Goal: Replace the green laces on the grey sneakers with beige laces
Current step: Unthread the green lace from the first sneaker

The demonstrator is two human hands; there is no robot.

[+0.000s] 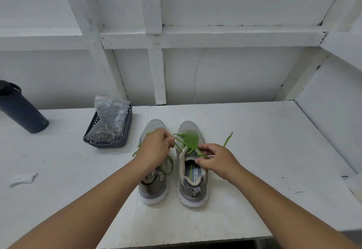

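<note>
Two grey sneakers stand side by side on the white table, toes pointing away. Over the left sneaker (154,188), my left hand (156,145) pinches a strand of the right shoe's green lace (179,141). The right sneaker (193,188) shows a green tongue with loosened lacing. My right hand (215,159) rests on its collar and pinches the green lace there. One free lace end (228,139) lies to the right on the table. The left shoe's own green lace (168,167) hangs loose over its opening.
A dark mesh basket (94,142) at the left holds a clear bag with coiled beige laces (106,132). A dark bottle (21,109) stands at the far left. A scrap of clear plastic (23,178) lies near the left front. White shelf walls close the back and right.
</note>
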